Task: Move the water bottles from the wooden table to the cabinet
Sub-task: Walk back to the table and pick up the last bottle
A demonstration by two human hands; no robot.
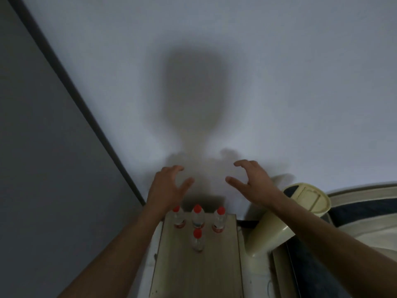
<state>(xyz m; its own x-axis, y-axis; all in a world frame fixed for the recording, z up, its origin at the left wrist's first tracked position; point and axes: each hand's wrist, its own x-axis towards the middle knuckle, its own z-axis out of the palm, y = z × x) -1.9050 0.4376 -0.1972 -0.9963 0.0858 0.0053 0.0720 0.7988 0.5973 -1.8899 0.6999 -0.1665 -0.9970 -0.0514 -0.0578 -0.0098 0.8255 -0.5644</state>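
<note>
Hovering spread and empty, left hand (166, 186) and right hand (251, 181) above four upright water bottles (197, 216) on wooden table (197, 272); left nearer.

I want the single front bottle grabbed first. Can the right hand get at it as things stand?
Probably yes: the right hand is open and empty, and the front bottle stands alone with nothing beside it.

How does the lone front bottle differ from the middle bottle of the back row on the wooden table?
The front bottle stands alone, nearer the person; the middle back-row bottle stands between two others, nearer the wall. The front one's cap sits lower in the picture than the middle one's. Both are upright, clear, red-capped, and untouched by either the left hand or right hand.
</note>
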